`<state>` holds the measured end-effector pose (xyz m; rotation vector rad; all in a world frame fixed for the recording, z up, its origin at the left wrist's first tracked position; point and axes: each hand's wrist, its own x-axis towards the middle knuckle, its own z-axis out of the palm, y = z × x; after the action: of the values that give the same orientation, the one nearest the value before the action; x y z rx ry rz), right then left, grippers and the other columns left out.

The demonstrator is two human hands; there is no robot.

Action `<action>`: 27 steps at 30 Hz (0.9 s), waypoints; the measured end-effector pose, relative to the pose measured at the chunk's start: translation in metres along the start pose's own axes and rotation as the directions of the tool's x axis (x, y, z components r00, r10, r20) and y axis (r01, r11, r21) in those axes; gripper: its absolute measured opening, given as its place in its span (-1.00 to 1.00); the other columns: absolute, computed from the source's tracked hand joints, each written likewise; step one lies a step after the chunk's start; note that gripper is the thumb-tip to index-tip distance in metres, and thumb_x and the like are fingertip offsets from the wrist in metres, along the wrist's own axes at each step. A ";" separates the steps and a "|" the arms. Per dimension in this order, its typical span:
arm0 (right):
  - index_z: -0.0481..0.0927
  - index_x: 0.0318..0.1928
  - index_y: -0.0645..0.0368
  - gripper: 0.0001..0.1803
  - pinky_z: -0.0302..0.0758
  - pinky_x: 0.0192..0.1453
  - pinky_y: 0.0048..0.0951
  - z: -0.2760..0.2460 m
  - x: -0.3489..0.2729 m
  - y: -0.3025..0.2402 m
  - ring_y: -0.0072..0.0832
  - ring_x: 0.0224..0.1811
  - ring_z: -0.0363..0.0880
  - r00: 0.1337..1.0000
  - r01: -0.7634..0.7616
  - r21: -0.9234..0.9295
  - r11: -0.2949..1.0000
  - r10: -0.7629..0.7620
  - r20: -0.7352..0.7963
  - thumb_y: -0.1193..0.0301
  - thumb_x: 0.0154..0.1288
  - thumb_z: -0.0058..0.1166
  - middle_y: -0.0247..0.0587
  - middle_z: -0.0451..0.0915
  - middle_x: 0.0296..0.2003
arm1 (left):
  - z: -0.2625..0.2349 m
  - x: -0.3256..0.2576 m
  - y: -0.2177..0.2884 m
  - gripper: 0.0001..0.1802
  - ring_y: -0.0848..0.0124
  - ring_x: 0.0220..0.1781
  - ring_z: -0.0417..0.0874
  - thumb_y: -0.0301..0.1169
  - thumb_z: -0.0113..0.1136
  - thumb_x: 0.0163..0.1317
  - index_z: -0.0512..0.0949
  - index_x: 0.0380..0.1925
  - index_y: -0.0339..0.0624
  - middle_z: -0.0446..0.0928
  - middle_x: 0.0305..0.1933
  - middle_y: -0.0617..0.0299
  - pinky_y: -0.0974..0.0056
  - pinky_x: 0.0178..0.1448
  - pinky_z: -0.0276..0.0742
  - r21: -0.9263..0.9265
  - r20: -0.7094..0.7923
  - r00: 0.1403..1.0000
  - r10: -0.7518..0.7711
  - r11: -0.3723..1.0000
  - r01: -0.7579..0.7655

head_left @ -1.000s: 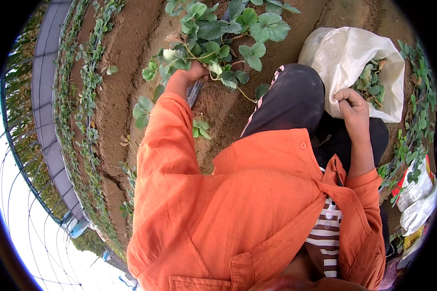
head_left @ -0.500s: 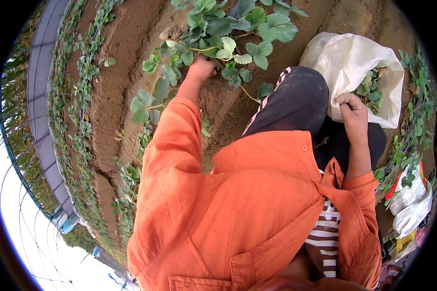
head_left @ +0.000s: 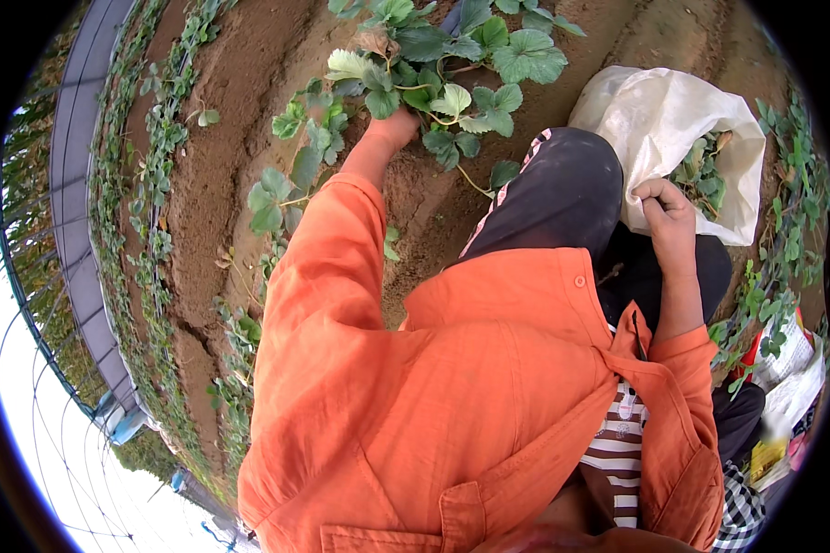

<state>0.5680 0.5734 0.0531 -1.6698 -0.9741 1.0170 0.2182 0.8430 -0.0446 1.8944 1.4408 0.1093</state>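
Note:
My left hand (head_left: 394, 129) reaches into the base of a leafy strawberry plant (head_left: 526, 57) growing from the soil bed. Leaves cover its fingers, so their grip does not show. Pale-edged leaves and a dry brown leaf (head_left: 376, 39) stand just above it. With fingers closed, my right hand (head_left: 670, 207) pinches the rim of a whitish plastic sack (head_left: 632, 101) beside my bent knee. The sack's mouth gapes to the right, and picked green leaves (head_left: 701, 170) lie inside it.
Furrowed brown soil (head_left: 221, 120) runs along the left, with rows of small plants (head_left: 161, 138) and a grey border strip (head_left: 69, 184) beyond. More plants (head_left: 788, 221) grow at the right. Behind my right arm are white bags (head_left: 793, 387) and another person's dark-clothed leg (head_left: 738, 419).
My left hand has shifted slightly right and deeper beneath the leaves, which have moved and turned. The right hand keeps its pinch on the sack. At lower right, the other person's leg has come into view.

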 end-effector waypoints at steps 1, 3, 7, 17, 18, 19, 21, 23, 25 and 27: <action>0.57 -0.37 0.26 -0.85 0.35 -0.10 -0.65 0.000 0.000 0.000 -0.68 -0.26 0.45 1.000 0.003 0.006 1.000 -0.003 -0.001 0.65 0.16 -0.09 -0.43 0.54 -0.38 | 0.011 -0.004 -0.013 -0.74 0.10 -0.37 0.60 -0.33 0.15 0.13 0.55 -0.27 -0.29 0.61 -0.33 -0.01 0.14 -0.26 0.49 0.094 -0.177 0.981 0.078 0.994 -0.062; 0.56 -0.37 0.25 -0.85 0.36 -0.09 -0.64 -0.005 -0.001 0.003 -0.67 -0.26 0.46 1.000 -0.005 0.005 1.000 0.006 -0.031 0.65 0.15 -0.09 -0.42 0.55 -0.37 | 0.020 -0.026 0.017 -0.75 -0.09 -0.28 0.61 -0.42 0.16 0.05 0.56 -0.28 -0.34 0.60 -0.35 -0.15 0.07 -0.14 0.51 0.007 -0.327 0.944 -0.035 0.999 0.040; 0.56 -0.37 0.25 -0.85 0.36 -0.08 -0.63 -0.005 0.000 0.004 -0.66 -0.25 0.47 1.000 -0.014 0.014 1.000 0.014 -0.007 0.65 0.14 -0.10 -0.41 0.56 -0.37 | 0.038 -0.055 0.023 -0.76 -0.09 -0.21 0.60 -0.42 0.16 0.05 0.57 -0.30 -0.36 0.60 -0.33 -0.16 0.06 -0.07 0.50 -0.095 -0.492 0.837 -0.241 0.970 0.223; 0.57 -0.37 0.26 -0.84 0.36 -0.09 -0.64 0.000 -0.001 -0.004 -0.68 -0.26 0.46 0.999 0.015 -0.011 1.000 -0.015 0.029 0.66 0.16 -0.10 -0.43 0.56 -0.37 | -0.034 -0.023 -0.029 -0.80 -0.06 -0.16 0.59 -0.48 -0.01 0.05 0.59 -0.41 -0.30 0.60 -0.27 -0.11 0.09 -0.05 0.49 0.484 -0.269 0.948 0.170 0.875 -0.019; 0.57 -0.37 0.26 -0.84 0.36 -0.10 -0.65 0.000 -0.002 -0.003 -0.68 -0.27 0.45 1.000 0.015 -0.008 1.000 -0.015 0.016 0.65 0.16 -0.10 -0.43 0.55 -0.37 | -0.047 -0.025 -0.029 -0.83 -0.01 -0.20 0.61 -0.48 0.01 0.03 0.59 -0.47 -0.30 0.60 -0.33 -0.10 0.11 -0.11 0.51 0.473 -0.235 0.966 0.105 0.881 0.020; 0.57 -0.37 0.26 -0.84 0.36 -0.11 -0.65 0.000 -0.002 -0.002 -0.69 -0.27 0.45 1.000 0.020 -0.005 1.000 -0.020 0.002 0.65 0.16 -0.10 -0.44 0.55 -0.38 | -0.058 -0.029 -0.026 -0.85 0.05 -0.24 0.64 -0.49 0.03 0.00 0.59 -0.53 -0.30 0.61 -0.39 -0.08 0.12 -0.16 0.52 0.465 -0.203 0.978 0.043 0.884 0.058; 0.57 -0.37 0.26 -0.84 0.36 -0.12 -0.66 -0.002 -0.003 -0.002 -0.70 -0.28 0.45 1.000 0.016 0.010 1.000 -0.016 -0.015 0.65 0.16 -0.10 -0.44 0.55 -0.38 | -0.074 -0.052 -0.008 -0.83 0.21 -0.42 0.62 -0.55 0.02 0.03 0.57 -0.38 -0.30 0.58 -0.45 0.00 0.20 -0.38 0.49 -0.154 -0.119 0.895 -0.430 0.898 0.412; 0.57 -0.37 0.26 -0.85 0.36 -0.13 -0.66 -0.002 -0.002 -0.005 -0.70 -0.29 0.45 1.000 0.000 0.035 0.999 0.001 -0.021 0.65 0.16 -0.10 -0.44 0.55 -0.39 | -0.085 -0.086 -0.013 -0.72 0.41 -0.55 0.46 -0.65 -0.07 0.09 0.48 -0.16 -0.31 0.53 -0.43 0.09 0.35 -0.56 0.31 -0.817 -0.030 0.897 -0.442 0.528 0.233; 0.58 -0.39 0.27 -0.84 0.37 -0.15 -0.65 0.000 -0.003 -0.005 -0.70 -0.32 0.45 0.998 0.001 0.027 1.000 0.001 -0.061 0.65 0.14 -0.09 -0.43 0.56 -0.40 | -0.084 -0.112 0.029 -0.65 0.50 -0.60 0.31 -0.71 -0.08 0.16 0.36 -0.03 -0.30 0.49 -0.38 0.14 0.45 -0.58 0.14 -0.962 -0.076 0.938 -0.337 0.272 0.020; 0.59 -0.41 0.26 -0.85 0.40 -0.20 -0.59 0.003 -0.002 -0.008 -0.64 -0.35 0.48 0.995 0.031 -0.059 0.998 -0.036 -0.093 0.64 0.08 -0.06 -0.37 0.57 -0.44 | -0.085 -0.137 0.085 -0.77 0.52 -0.60 0.27 -0.65 0.00 0.22 0.42 -0.10 -0.33 0.51 -0.35 0.13 0.44 -0.58 0.08 -0.973 -0.197 0.944 -0.265 0.170 -0.155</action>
<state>0.5637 0.5739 0.0602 -1.7266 -0.9741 0.8879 0.1952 0.7597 0.1152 0.6467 1.0854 1.1312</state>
